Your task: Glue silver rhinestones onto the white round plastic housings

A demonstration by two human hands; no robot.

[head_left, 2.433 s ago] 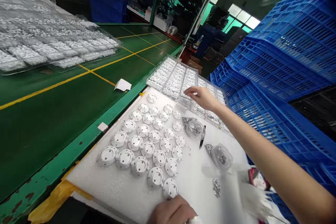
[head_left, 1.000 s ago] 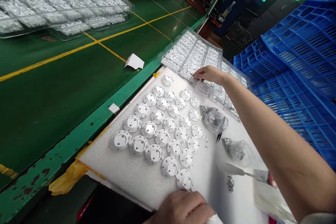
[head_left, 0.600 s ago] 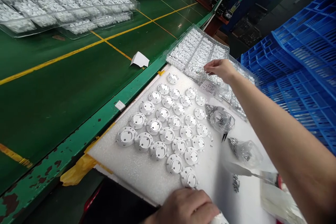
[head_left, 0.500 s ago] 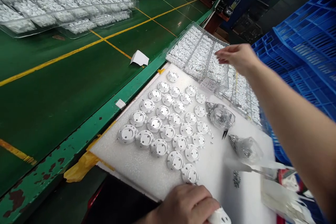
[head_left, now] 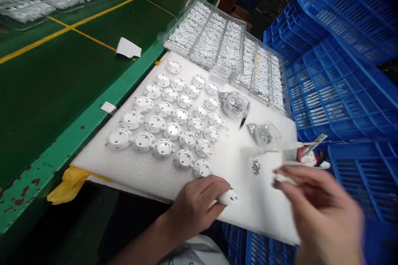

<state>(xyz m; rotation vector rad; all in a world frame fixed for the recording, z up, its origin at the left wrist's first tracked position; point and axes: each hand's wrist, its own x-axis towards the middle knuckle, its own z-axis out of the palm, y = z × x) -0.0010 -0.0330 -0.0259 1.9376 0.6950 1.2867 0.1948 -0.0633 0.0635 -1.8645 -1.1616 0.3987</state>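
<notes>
My left hand grips a white round plastic part at the front edge of the white foam-topped table. Pinched between the thumb and fingers of my right hand is a small white plastic piece, blurred by motion. Several white round housings with dark dots stand in rows beyond my left hand. A little heap of metal screws lies between the two hands. Two clear bags of metal screws, a farther bag and a nearer bag, rest behind the heap.
Clear trays of small white pieces stand at the table's far end. Blue plastic crates rise along the right side. A green rail borders the left, with a yellow bag hanging near the corner. More trays lie over the green floor.
My right hand has come back from the far trays to the near right, a small white piece now visible in its fingers. My left hand keeps hold of its part; the view has shifted.
</notes>
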